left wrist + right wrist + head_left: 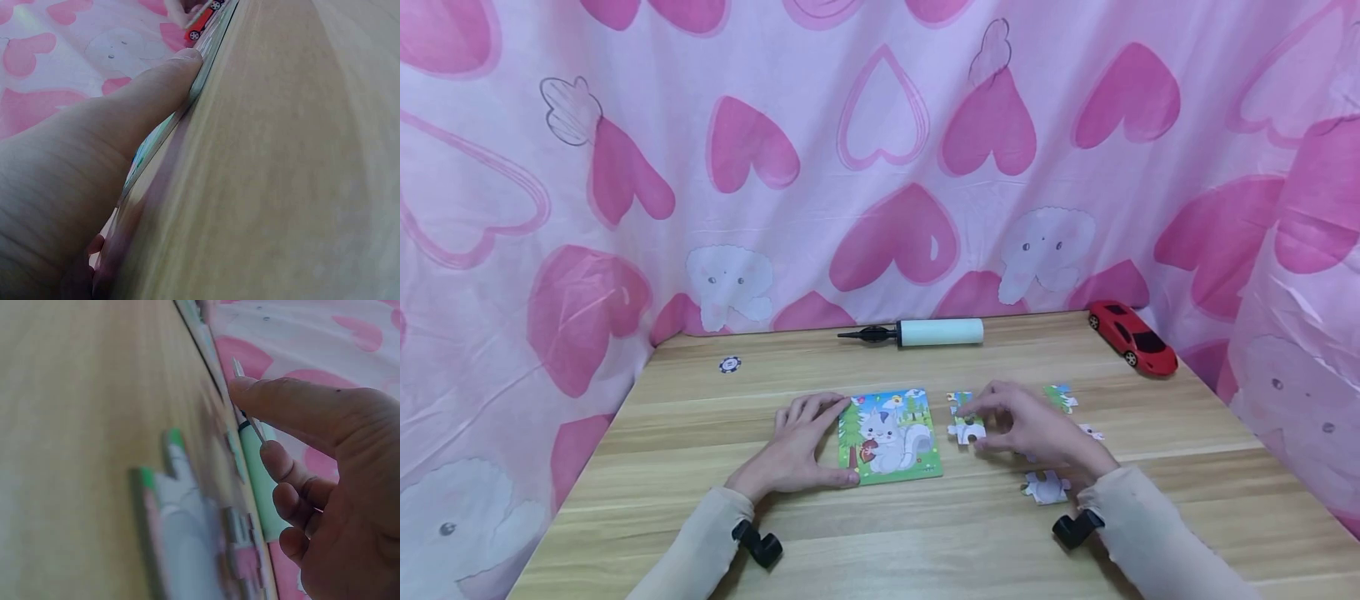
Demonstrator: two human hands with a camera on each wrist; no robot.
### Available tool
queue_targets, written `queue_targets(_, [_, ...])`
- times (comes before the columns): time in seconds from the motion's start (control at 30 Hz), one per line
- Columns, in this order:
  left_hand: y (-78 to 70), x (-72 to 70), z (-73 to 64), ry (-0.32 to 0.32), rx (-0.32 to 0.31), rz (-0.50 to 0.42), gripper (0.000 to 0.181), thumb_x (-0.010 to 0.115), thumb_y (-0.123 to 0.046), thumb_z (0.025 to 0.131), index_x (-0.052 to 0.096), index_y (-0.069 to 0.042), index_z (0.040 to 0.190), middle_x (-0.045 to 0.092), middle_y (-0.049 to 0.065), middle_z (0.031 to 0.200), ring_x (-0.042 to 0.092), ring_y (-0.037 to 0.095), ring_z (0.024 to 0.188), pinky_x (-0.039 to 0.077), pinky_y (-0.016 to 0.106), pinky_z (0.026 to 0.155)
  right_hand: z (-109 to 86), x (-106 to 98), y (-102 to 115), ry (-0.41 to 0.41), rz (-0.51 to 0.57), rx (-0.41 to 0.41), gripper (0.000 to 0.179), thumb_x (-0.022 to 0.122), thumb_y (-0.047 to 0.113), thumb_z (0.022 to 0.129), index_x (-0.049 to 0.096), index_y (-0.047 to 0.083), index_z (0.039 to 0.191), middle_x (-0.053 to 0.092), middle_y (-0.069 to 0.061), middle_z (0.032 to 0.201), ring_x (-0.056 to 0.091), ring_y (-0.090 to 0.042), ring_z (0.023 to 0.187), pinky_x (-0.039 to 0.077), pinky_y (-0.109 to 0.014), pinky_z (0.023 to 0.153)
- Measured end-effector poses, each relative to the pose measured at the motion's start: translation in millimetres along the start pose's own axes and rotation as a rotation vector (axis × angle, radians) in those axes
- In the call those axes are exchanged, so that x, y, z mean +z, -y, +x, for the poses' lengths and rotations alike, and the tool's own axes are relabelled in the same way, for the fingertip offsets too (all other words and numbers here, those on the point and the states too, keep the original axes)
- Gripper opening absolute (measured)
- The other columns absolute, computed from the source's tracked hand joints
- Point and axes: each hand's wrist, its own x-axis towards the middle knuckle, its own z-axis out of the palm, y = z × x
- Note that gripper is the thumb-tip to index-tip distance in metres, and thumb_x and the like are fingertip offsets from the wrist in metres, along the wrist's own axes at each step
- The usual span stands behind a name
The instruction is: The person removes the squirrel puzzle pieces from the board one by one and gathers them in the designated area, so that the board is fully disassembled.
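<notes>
A square picture board [891, 437] showing a white squirrel lies flat on the table. My left hand [801, 442] rests at the board's left side, thumb on the near left corner and a fingertip by the far left corner. In the left wrist view the straight thumb [156, 84] touches the board's edge. To the right of the board, my right hand [1022, 425] pinches a jigsaw puzzle piece [253, 422] between thumb and index finger, the piece seen edge-on in the right wrist view. Other puzzle pieces lie around that hand, including a white one [1047, 487] near the wrist.
More puzzle pieces [1060, 397] lie beyond the right hand, some partly hidden by it. Along the back edge is a hand pump [940, 332] with a black nozzle. A red toy car [1131, 337] stands at back right, a round chip [730, 364] at back left. A pink heart-patterned curtain [895, 233] hangs behind.
</notes>
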Motion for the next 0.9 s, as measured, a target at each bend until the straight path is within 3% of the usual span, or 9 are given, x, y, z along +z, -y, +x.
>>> queue_targets(0.27, [-0.5, -0.3, 0.3, 0.003, -0.002, 0.0, 0.127, 0.082, -0.086, 0.077, 0.037, -0.02, 0.175, 0.033, -0.001, 0.177, 0.025, 0.032, 0.16, 0.027, 0.059, 0.118, -1.6, 4.2, -2.9, 0.018, -0.062, 0.035, 0.046, 0.092, 0.03, 0.095, 0.079, 0.043, 0.137, 0.067, 0.009, 0.118, 0.055, -0.022, 0.101, 0.049, -0.035, 0.082])
queue_targets(0.53, [-1.2, -0.9, -0.2, 0.003, -0.006, 0.0, 0.128, 0.083, -0.086, 0.076, 0.037, -0.02, 0.176, 0.033, 0.0, 0.177, 0.026, 0.032, 0.16, 0.026, 0.06, 0.119, -2.0, 4.0, -3.2, 0.033, -0.059, 0.065, 0.044, 0.091, 0.031, 0.096, 0.079, 0.045, 0.136, 0.065, 0.009, 0.122, 0.054, -0.022, 0.105, 0.046, -0.038, 0.085])
queue_targets(0.9, [0.6, 0.1, -0.1, -0.001, 0.001, 0.009, 0.129, 0.082, -0.087, 0.076, 0.036, -0.021, 0.176, 0.033, 0.0, 0.177, 0.026, 0.031, 0.16, 0.027, 0.058, 0.117, -2.0, 4.2, -3.4, 0.037, -0.056, 0.06, 0.044, 0.091, 0.031, 0.096, 0.079, 0.043, 0.137, 0.066, 0.01, 0.122, 0.053, -0.021, 0.102, 0.045, -0.036, 0.081])
